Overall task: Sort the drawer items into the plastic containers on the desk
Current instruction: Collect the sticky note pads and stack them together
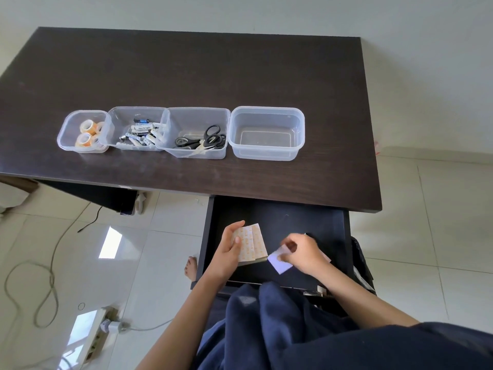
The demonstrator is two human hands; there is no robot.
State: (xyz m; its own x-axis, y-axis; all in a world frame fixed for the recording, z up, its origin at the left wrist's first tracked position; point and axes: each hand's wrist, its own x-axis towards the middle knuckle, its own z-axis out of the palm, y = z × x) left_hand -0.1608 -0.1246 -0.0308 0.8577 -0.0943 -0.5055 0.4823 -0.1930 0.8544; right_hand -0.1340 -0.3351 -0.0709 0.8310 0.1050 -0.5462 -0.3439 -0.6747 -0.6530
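We are gripping the fanned orange packets (pixel 252 243) in our left hand (pixel 230 248) while our right hand (pixel 301 253) is pinching a white slip (pixel 278 261), gathering everything for the empty right container (pixel 266 113).

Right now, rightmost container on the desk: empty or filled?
Empty. The rightmost container shows only its bare clear bottom, while the other three hold tape rolls, batteries and scissors.

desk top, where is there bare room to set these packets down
Bare desk lies behind the container row and right of the empty container, which itself has room. The tape, battery and scissors containers are crowded. Both hands, left and right, fill the drawer.
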